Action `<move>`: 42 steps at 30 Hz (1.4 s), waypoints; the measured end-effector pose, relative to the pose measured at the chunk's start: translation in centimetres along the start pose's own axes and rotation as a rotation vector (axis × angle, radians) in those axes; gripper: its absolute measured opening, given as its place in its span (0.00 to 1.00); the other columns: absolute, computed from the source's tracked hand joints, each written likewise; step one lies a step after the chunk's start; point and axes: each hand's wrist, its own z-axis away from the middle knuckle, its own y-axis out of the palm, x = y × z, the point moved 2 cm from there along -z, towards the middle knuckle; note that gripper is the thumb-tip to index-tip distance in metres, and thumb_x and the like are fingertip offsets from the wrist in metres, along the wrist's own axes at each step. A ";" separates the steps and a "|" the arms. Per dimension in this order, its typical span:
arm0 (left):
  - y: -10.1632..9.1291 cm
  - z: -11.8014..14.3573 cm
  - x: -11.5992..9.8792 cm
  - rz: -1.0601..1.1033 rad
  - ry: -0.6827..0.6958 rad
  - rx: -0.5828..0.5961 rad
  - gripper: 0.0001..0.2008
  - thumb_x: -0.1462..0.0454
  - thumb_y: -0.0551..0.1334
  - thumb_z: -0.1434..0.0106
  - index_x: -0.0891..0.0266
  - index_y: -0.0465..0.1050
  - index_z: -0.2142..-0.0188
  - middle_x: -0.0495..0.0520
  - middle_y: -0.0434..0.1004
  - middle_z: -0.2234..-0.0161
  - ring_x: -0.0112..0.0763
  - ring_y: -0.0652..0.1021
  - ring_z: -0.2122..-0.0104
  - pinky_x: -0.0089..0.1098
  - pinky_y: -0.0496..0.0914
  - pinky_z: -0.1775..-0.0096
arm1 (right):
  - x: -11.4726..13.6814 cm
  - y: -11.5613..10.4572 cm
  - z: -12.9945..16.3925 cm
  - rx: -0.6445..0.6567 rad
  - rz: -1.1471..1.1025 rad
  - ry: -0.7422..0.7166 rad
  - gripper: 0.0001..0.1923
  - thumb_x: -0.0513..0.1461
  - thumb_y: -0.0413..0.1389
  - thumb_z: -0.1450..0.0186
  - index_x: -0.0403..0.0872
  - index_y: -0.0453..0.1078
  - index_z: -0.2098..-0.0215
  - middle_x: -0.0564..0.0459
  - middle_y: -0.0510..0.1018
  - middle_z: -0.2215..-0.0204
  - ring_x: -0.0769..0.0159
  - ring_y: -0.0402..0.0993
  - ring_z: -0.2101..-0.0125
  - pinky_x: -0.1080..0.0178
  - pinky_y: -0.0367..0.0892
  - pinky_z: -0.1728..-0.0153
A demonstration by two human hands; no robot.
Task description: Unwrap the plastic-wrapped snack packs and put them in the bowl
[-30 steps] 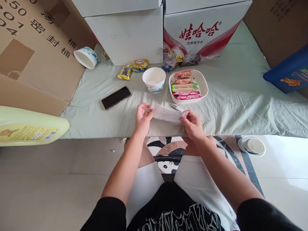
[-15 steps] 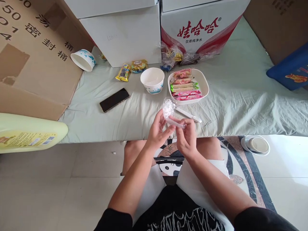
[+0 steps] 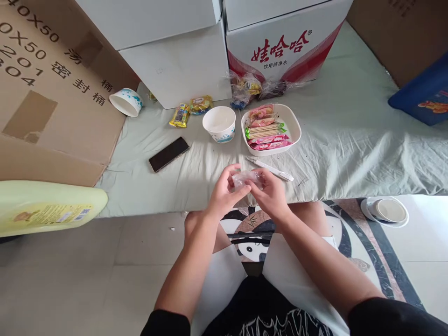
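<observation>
A crumpled clear plastic wrapper (image 3: pixel 243 178) is held between my two hands above the front edge of the cloth-covered surface. My left hand (image 3: pixel 224 191) grips its left part, thumb pointing inward. On the other side my right hand (image 3: pixel 270 190) pinches the wrapper, its fingers curled around that end. Just beyond the hands lies a white utility knife (image 3: pixel 271 169). Farther back, a white tray (image 3: pixel 296 128) holds pink-wrapped snacks (image 3: pixel 269 144) and a bundle of thin sticks (image 3: pixel 265 131) with green ends. Left of the tray stands a white paper bowl (image 3: pixel 220 122) with blue print.
A black phone (image 3: pixel 169 154) and yellow snack packets (image 3: pixel 179 115) lie to the left. Another paper bowl (image 3: pixel 126 101) leans on its side by a cardboard box (image 3: pixel 70 126). White boxes (image 3: pixel 280 53) stand at the back. A yellow-green bottle (image 3: pixel 52 205) is far left.
The wrapper, raised and spread before, is now bunched lower between my hands. My hands have come closer together around it. The view has shifted slightly.
</observation>
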 end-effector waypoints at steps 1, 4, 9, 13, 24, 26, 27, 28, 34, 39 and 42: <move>-0.3 -0.3 -0.1 -0.013 -0.039 -0.024 0.28 0.52 0.77 0.49 0.57 0.76 0.51 0.52 0.81 0.62 0.31 0.79 0.65 0.31 0.74 0.60 | -0.4 -0.1 -0.2 -0.025 -0.030 0.006 0.07 0.43 0.60 0.35 0.49 0.70 0.61 0.56 0.75 0.73 0.67 0.69 0.73 0.61 0.68 0.68; -2.4 -2.6 -2.2 -0.181 0.000 -0.218 0.17 0.59 0.74 0.49 0.59 0.73 0.62 0.48 0.77 0.69 0.28 0.76 0.70 0.28 0.71 0.66 | -1.9 -0.3 -0.4 -0.043 -0.154 -0.025 0.10 0.44 0.59 0.34 0.49 0.70 0.57 0.52 0.78 0.65 0.64 0.75 0.66 0.59 0.72 0.60; -6.0 -10.9 -9.2 -0.856 0.373 -0.511 0.11 0.71 0.67 0.48 0.58 0.65 0.74 0.45 0.68 0.75 0.29 0.72 0.70 0.29 0.69 0.63 | -3.3 -0.6 -0.4 0.006 -0.162 0.005 0.06 0.43 0.54 0.30 0.49 0.69 0.60 0.52 0.78 0.67 0.64 0.74 0.67 0.60 0.70 0.62; -4.9 -18.3 -11.0 -1.334 0.233 -0.299 0.11 0.74 0.65 0.50 0.58 0.68 0.73 0.51 0.73 0.71 0.41 0.79 0.61 0.37 0.71 0.52 | -2.7 -0.7 -0.6 0.055 -0.133 -0.033 0.06 0.41 0.53 0.30 0.48 0.69 0.62 0.53 0.76 0.70 0.66 0.72 0.69 0.62 0.67 0.65; -1.1 -22.8 -8.1 -1.377 -0.576 0.412 0.06 0.68 0.63 0.58 0.60 0.77 0.77 0.58 0.81 0.74 0.47 0.82 0.66 0.37 0.72 0.62 | -1.4 -1.1 -1.1 0.093 -0.093 -0.137 0.07 0.37 0.51 0.30 0.48 0.68 0.66 0.54 0.76 0.73 0.68 0.70 0.73 0.65 0.65 0.70; -1.1 -23.1 -8.8 -1.465 -0.499 0.458 0.08 0.69 0.63 0.59 0.59 0.78 0.77 0.56 0.81 0.74 0.46 0.82 0.65 0.36 0.72 0.62 | -1.3 -1.1 -1.1 0.099 -0.093 -0.143 0.06 0.37 0.51 0.30 0.48 0.67 0.66 0.54 0.75 0.73 0.69 0.70 0.74 0.66 0.66 0.71; -1.2 -23.5 -9.4 -1.532 -0.405 0.467 0.08 0.69 0.63 0.58 0.59 0.78 0.76 0.55 0.81 0.74 0.46 0.82 0.64 0.36 0.72 0.61 | -1.3 -1.1 -1.1 0.100 -0.092 -0.146 0.06 0.36 0.51 0.30 0.48 0.67 0.66 0.55 0.75 0.74 0.69 0.70 0.74 0.66 0.66 0.71; -1.4 -23.9 -10.0 -1.580 -0.302 0.442 0.07 0.68 0.64 0.57 0.58 0.79 0.75 0.54 0.81 0.74 0.46 0.82 0.64 0.36 0.72 0.60 | -1.3 -1.1 -1.1 0.099 -0.090 -0.152 0.06 0.36 0.51 0.30 0.48 0.67 0.67 0.55 0.75 0.74 0.69 0.70 0.74 0.66 0.66 0.71; -7.2 -28.6 -13.0 -1.508 0.064 -0.126 0.17 0.66 0.63 0.42 0.63 0.80 0.53 0.57 0.84 0.58 0.41 0.81 0.58 0.37 0.72 0.52 | -1.0 -1.2 -1.0 0.091 -0.086 -0.209 0.07 0.33 0.51 0.30 0.49 0.66 0.66 0.56 0.75 0.74 0.70 0.71 0.74 0.67 0.66 0.72; -12.7 -32.0 -9.5 -1.626 -0.129 0.012 0.36 0.63 0.75 0.48 0.66 0.70 0.40 0.61 0.77 0.43 0.45 0.75 0.47 0.38 0.67 0.44 | -0.7 -1.1 -1.2 0.090 -0.085 -0.231 0.08 0.31 0.50 0.32 0.49 0.65 0.65 0.57 0.74 0.74 0.72 0.71 0.75 0.69 0.66 0.72; -14.0 -32.1 -7.7 -1.609 -0.113 -0.036 0.32 0.65 0.75 0.45 0.68 0.69 0.43 0.58 0.77 0.47 0.38 0.73 0.51 0.37 0.68 0.45 | -0.8 -0.9 -1.2 0.101 -0.082 -0.221 0.07 0.31 0.51 0.33 0.50 0.65 0.64 0.57 0.74 0.73 0.71 0.70 0.75 0.68 0.65 0.73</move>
